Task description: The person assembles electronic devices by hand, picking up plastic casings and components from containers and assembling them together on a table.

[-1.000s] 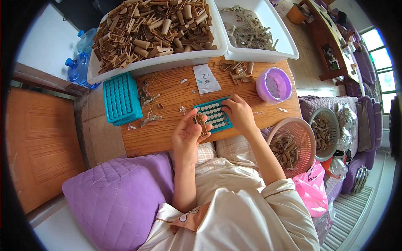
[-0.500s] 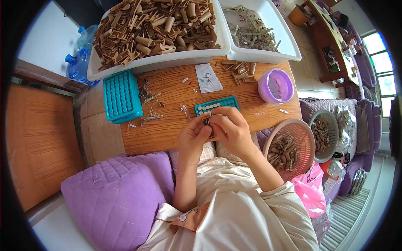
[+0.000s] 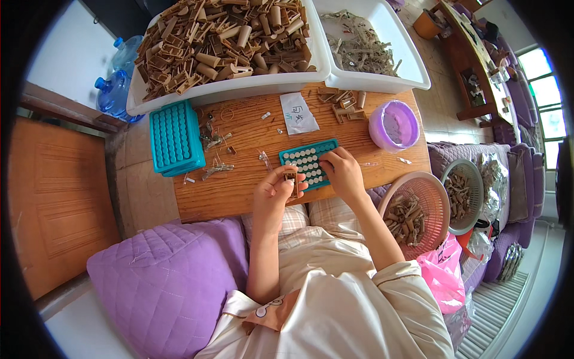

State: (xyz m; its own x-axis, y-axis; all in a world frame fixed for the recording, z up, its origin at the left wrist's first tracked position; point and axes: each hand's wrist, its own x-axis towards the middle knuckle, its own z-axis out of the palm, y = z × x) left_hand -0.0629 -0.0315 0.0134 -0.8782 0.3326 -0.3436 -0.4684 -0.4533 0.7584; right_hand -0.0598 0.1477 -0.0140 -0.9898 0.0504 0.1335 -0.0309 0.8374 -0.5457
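Two hands at work: left hand (image 3: 276, 190) pinches brown clip (image 3: 292, 178) upright, just left of teal tray (image 3: 308, 163); right hand (image 3: 342, 173), fingers curled, rests on tray, nearer

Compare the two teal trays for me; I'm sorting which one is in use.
The small teal tray with pale filled holes lies at the right hand; the larger teal plastic tray sits apart at the wooden table's left end, untouched, its holes dark. Both are teal rectangular grids.
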